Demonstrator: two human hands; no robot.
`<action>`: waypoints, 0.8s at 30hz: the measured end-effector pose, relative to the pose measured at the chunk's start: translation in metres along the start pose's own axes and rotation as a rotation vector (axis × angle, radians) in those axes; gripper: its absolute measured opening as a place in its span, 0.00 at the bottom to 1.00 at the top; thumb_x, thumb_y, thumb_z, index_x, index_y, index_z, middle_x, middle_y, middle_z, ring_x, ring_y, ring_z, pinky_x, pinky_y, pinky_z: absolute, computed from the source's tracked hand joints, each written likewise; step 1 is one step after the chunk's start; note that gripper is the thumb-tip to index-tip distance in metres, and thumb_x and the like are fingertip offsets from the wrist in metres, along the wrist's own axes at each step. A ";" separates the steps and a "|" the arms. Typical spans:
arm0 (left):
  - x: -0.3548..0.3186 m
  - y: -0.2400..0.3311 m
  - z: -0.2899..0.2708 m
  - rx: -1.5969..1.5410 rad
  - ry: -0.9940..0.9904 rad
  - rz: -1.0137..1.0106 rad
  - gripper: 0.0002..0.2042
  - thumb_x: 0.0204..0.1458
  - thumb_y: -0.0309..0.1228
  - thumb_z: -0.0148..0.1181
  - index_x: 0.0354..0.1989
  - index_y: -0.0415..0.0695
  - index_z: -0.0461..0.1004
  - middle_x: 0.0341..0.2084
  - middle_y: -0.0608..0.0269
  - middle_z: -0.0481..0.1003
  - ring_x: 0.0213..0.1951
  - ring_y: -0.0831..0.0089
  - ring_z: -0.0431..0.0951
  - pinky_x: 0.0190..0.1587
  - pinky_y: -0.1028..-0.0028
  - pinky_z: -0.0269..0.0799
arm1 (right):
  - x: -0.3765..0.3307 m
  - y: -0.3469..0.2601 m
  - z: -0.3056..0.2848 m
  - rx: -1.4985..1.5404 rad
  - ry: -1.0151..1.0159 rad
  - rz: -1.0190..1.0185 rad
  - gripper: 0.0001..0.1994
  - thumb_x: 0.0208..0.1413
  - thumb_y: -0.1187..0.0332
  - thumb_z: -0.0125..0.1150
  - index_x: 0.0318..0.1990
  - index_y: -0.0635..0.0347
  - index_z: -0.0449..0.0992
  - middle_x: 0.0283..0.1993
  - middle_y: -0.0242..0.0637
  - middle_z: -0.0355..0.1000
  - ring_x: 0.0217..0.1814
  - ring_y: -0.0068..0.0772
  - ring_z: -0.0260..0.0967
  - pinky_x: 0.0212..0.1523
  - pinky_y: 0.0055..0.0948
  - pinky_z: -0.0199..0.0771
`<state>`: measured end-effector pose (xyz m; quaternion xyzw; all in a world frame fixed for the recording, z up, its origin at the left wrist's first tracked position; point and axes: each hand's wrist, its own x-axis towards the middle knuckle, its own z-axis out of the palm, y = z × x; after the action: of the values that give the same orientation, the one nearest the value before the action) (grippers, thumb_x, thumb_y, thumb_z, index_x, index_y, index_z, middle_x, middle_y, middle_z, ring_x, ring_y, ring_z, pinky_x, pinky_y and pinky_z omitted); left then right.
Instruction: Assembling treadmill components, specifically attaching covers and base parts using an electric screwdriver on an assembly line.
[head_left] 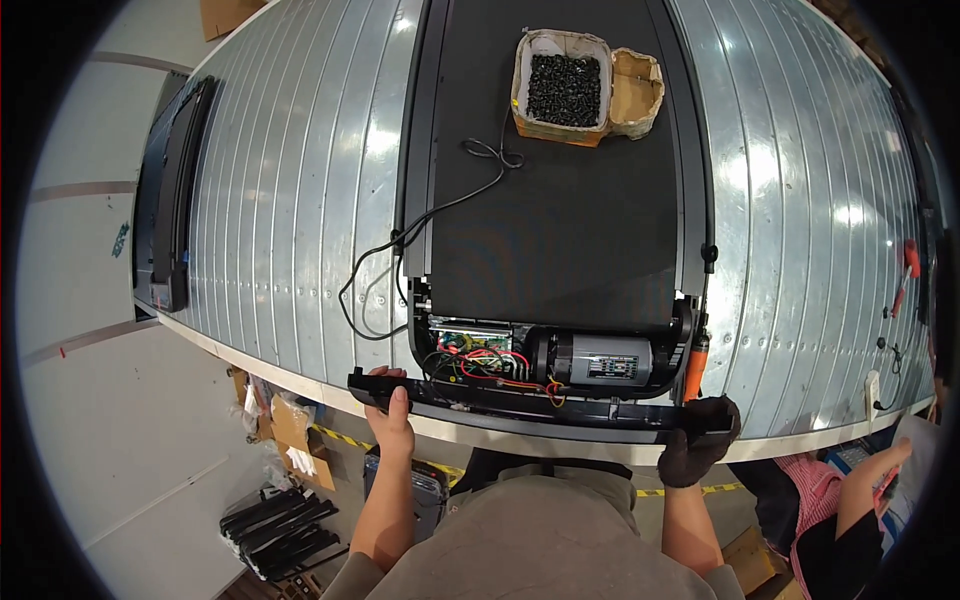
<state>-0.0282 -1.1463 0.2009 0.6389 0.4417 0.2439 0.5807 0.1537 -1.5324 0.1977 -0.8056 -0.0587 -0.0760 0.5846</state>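
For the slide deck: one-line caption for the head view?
Both hands, left hand bare and right hand gloved, grip a long black cover at a treadmill's open motor end.

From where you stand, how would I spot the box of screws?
Find the black treadmill belt lying on the ribbed metal table. At its far end sit two worn cardboard boxes side by side. The box of screws is the left, larger one, filled with small dark screws; the smaller box looks empty.

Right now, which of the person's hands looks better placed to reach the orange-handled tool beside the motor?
Probably the right hand, in a dark glove. It grips the right end of the long black cover, just below the orange-handled tool. The bare left hand holds the cover's far left end, across the motor and wiring.
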 end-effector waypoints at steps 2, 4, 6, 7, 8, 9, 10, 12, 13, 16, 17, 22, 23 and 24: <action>0.001 -0.008 -0.005 -0.008 0.011 0.021 0.27 0.58 0.39 0.64 0.61 0.38 0.65 0.47 0.57 0.75 0.51 0.68 0.74 0.58 0.67 0.67 | -0.002 -0.005 0.004 0.027 -0.008 0.008 0.47 0.49 0.45 0.74 0.66 0.67 0.56 0.49 0.39 0.68 0.46 0.31 0.67 0.47 0.31 0.71; 0.001 -0.017 -0.003 -0.031 0.047 0.048 0.26 0.58 0.38 0.61 0.61 0.37 0.65 0.47 0.56 0.75 0.52 0.66 0.74 0.59 0.65 0.67 | -0.003 -0.011 0.002 0.032 -0.010 0.050 0.46 0.50 0.47 0.75 0.66 0.66 0.56 0.48 0.38 0.67 0.46 0.31 0.67 0.47 0.30 0.71; 0.005 -0.035 -0.027 -0.008 0.076 0.060 0.27 0.58 0.40 0.61 0.61 0.37 0.65 0.47 0.55 0.75 0.52 0.65 0.74 0.59 0.64 0.67 | -0.017 -0.009 0.012 0.055 0.024 0.055 0.44 0.49 0.50 0.74 0.65 0.66 0.56 0.48 0.37 0.67 0.45 0.31 0.68 0.48 0.31 0.71; 0.006 -0.038 -0.030 0.013 0.117 0.074 0.28 0.57 0.42 0.61 0.60 0.37 0.65 0.47 0.54 0.75 0.52 0.64 0.74 0.60 0.64 0.67 | -0.022 -0.009 0.013 0.083 0.047 0.054 0.43 0.49 0.53 0.74 0.65 0.65 0.56 0.47 0.37 0.67 0.45 0.31 0.68 0.48 0.31 0.72; 0.009 -0.038 -0.042 -0.023 0.088 0.105 0.29 0.57 0.45 0.60 0.60 0.37 0.65 0.47 0.53 0.75 0.52 0.62 0.74 0.60 0.63 0.66 | -0.028 -0.010 0.016 0.092 0.009 0.024 0.41 0.48 0.55 0.73 0.64 0.65 0.56 0.46 0.37 0.67 0.45 0.31 0.68 0.48 0.31 0.72; 0.012 -0.025 -0.047 -0.058 0.057 0.142 0.30 0.56 0.48 0.60 0.59 0.37 0.65 0.47 0.52 0.75 0.52 0.61 0.74 0.61 0.62 0.66 | -0.033 -0.013 0.022 0.105 -0.025 -0.001 0.40 0.46 0.58 0.72 0.63 0.64 0.57 0.46 0.38 0.66 0.45 0.31 0.68 0.49 0.32 0.72; 0.017 -0.018 -0.053 -0.079 0.042 0.172 0.32 0.55 0.50 0.59 0.59 0.37 0.65 0.47 0.53 0.74 0.52 0.60 0.74 0.62 0.61 0.65 | -0.033 -0.023 0.030 0.066 -0.036 -0.002 0.42 0.49 0.52 0.71 0.65 0.66 0.56 0.46 0.39 0.68 0.45 0.33 0.69 0.49 0.33 0.73; 0.025 -0.013 -0.056 -0.106 0.009 0.182 0.33 0.55 0.53 0.59 0.59 0.37 0.65 0.47 0.53 0.74 0.53 0.60 0.73 0.62 0.60 0.65 | -0.038 -0.029 0.035 -0.061 -0.017 -0.090 0.46 0.51 0.44 0.71 0.65 0.69 0.56 0.45 0.42 0.70 0.43 0.36 0.72 0.47 0.34 0.75; 0.026 -0.011 -0.058 -0.126 0.017 0.167 0.34 0.55 0.54 0.59 0.59 0.38 0.65 0.47 0.53 0.74 0.53 0.59 0.73 0.62 0.59 0.65 | -0.039 -0.031 0.034 -0.071 -0.020 -0.086 0.46 0.51 0.44 0.71 0.65 0.69 0.56 0.45 0.42 0.70 0.43 0.36 0.72 0.47 0.34 0.75; 0.027 -0.010 -0.060 -0.121 0.042 0.139 0.35 0.55 0.55 0.59 0.60 0.38 0.64 0.47 0.52 0.73 0.53 0.60 0.72 0.62 0.60 0.64 | -0.039 -0.038 0.031 -0.172 -0.078 -0.089 0.46 0.50 0.43 0.71 0.64 0.69 0.57 0.42 0.42 0.70 0.40 0.36 0.71 0.45 0.34 0.75; 0.026 -0.009 -0.060 -0.102 0.058 0.133 0.36 0.54 0.55 0.59 0.61 0.37 0.63 0.48 0.52 0.73 0.53 0.60 0.72 0.62 0.61 0.64 | -0.038 -0.039 0.029 -0.195 -0.084 -0.084 0.45 0.51 0.44 0.71 0.64 0.69 0.57 0.43 0.41 0.69 0.39 0.35 0.71 0.44 0.34 0.75; 0.048 0.003 -0.044 0.207 0.198 0.181 0.33 0.60 0.47 0.58 0.66 0.34 0.61 0.53 0.51 0.74 0.51 0.65 0.73 0.60 0.66 0.65 | -0.023 -0.043 0.064 -0.025 0.020 0.154 0.41 0.50 0.51 0.72 0.64 0.67 0.60 0.53 0.40 0.64 0.49 0.32 0.67 0.51 0.36 0.72; 0.058 0.006 -0.029 0.256 0.235 0.193 0.33 0.60 0.46 0.58 0.66 0.33 0.62 0.55 0.51 0.74 0.50 0.65 0.74 0.58 0.66 0.67 | -0.013 -0.044 0.071 -0.025 0.059 0.403 0.40 0.43 0.60 0.74 0.63 0.67 0.63 0.57 0.49 0.68 0.55 0.45 0.70 0.56 0.41 0.72; 0.072 0.006 -0.022 0.342 0.225 0.139 0.27 0.62 0.42 0.59 0.61 0.33 0.68 0.51 0.53 0.76 0.50 0.65 0.76 0.57 0.67 0.68 | 0.004 -0.035 0.082 -0.233 0.046 0.253 0.37 0.45 0.59 0.73 0.62 0.65 0.65 0.57 0.51 0.69 0.56 0.49 0.70 0.57 0.42 0.72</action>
<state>-0.0098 -1.0734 0.1965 0.7259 0.4935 0.2747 0.3924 0.1557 -1.4434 0.2058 -0.8670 0.0660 -0.0265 0.4932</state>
